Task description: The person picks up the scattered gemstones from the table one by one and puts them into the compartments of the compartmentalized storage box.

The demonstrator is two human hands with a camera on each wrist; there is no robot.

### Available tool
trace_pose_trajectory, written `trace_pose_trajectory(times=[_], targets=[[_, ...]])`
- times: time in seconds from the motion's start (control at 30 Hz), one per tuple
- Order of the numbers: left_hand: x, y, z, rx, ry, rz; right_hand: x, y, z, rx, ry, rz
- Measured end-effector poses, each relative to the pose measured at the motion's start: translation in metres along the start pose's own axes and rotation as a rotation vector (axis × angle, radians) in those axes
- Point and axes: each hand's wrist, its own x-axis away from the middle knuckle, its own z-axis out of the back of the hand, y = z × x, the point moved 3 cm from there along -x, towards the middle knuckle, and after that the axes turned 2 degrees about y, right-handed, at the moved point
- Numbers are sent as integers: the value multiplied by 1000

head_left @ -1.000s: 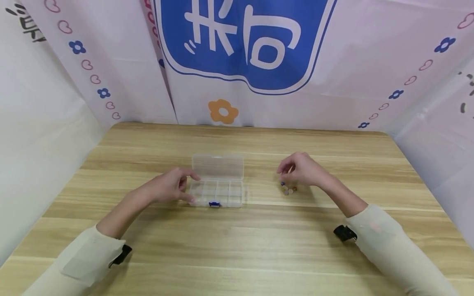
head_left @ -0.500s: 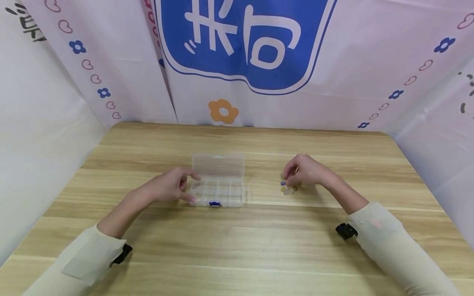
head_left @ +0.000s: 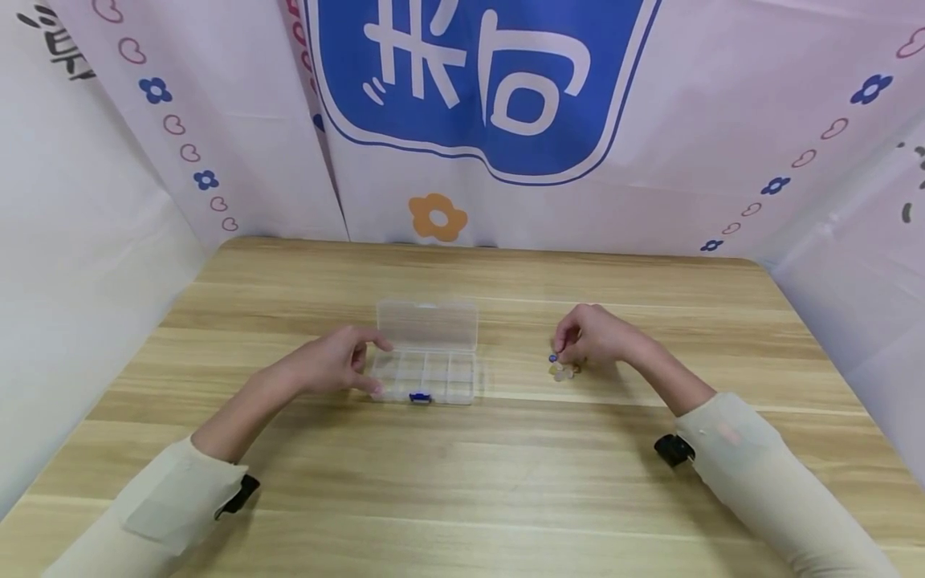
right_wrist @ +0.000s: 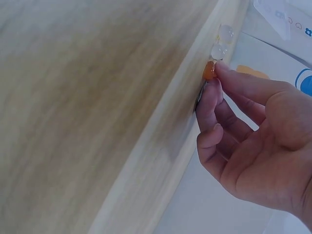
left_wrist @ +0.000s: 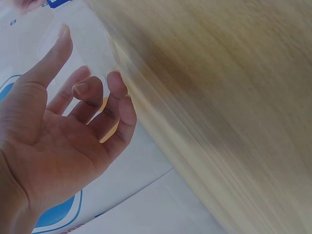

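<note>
A clear plastic compartment box (head_left: 436,377) lies with its lid raised and a blue clasp (head_left: 420,397) at the front. My left hand (head_left: 328,363) holds the box's left end between index finger and thumb; its other fingers curl loosely in the left wrist view. Right of the box, my right hand (head_left: 596,333) has thumb and index finger drawn together at a small blue bead (head_left: 552,358); their contact is partly hidden. Close by in the right wrist view are an orange bead (right_wrist: 209,70) and clear, rounded beads (right_wrist: 218,51).
The wood-grain table (head_left: 462,482) runs back to a white printed cloth (head_left: 650,209). Similar white cloth hangs at both sides. The raised lid (head_left: 427,325) stands along the box's back edge. Dark straps (head_left: 674,450) show at the sleeve cuffs.
My right hand has shifted slightly right and toward me, its fingertips closing in at the blue bead. The left hand and the box stay in place.
</note>
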Motion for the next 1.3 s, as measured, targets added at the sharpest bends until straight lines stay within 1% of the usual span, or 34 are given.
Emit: trace_pose_trajectory(times=[0.13,0.37,0.5,0.8,0.93,1.2,1.3], targets=[[0,0,0,-1,-1,2,1,-1,2,4,14,-1],[-2,0,1,-8,-1,10,3,-2,5,-17,46,-38],[-2,-1,1,-7,-1,8,5,-3,6,-24,63,-35],[-1,-1,0,0,-3,1,5,-8,5,-5,119,27],[-1,0,0,2,-4,2,5,-10,3,-37,124,37],[-2,0,0,4,-7,1,5,-12,1,-145,113,57],[-1,0,0,1,-8,4,5,-14,0,-160,115,68]])
